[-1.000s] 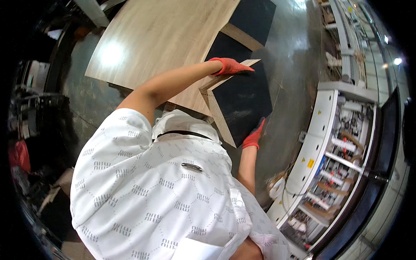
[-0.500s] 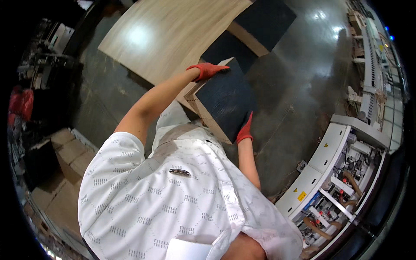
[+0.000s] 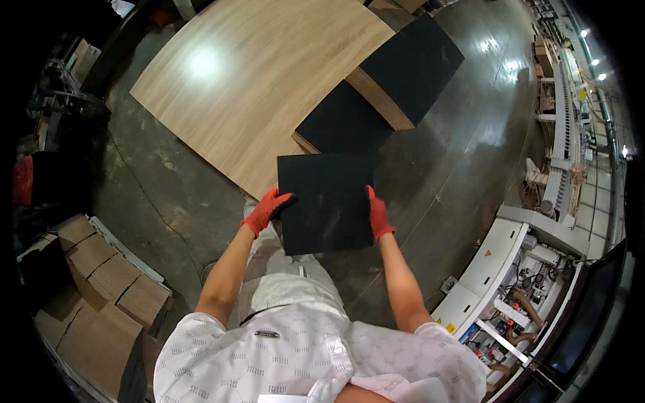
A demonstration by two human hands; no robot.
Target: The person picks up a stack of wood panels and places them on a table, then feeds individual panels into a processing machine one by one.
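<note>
I count three black square panels: one held up in front of me [image 3: 328, 203], and two more lying on the floor stack beyond it, a nearer one [image 3: 346, 124] and a farther one [image 3: 413, 66], each resting on a wood-edged board. One large light wood-grain sheet [image 3: 248, 80] lies flat on the dark concrete floor [image 3: 168, 188] to the left of them. Both hands wear red gloves. My left hand [image 3: 267, 209] clamps the held panel's left edge, fingers curled over its face, and my right hand [image 3: 378, 213] grips the right edge, thumb side on top. The panel sits between the two hands, roughly level, above my knees. Both forearms reach forward and slightly inward from the lower edge. Cardboard boxes [image 3: 107, 282] are stacked at lower left, and a white machine [image 3: 510, 269] stands at right.
</note>
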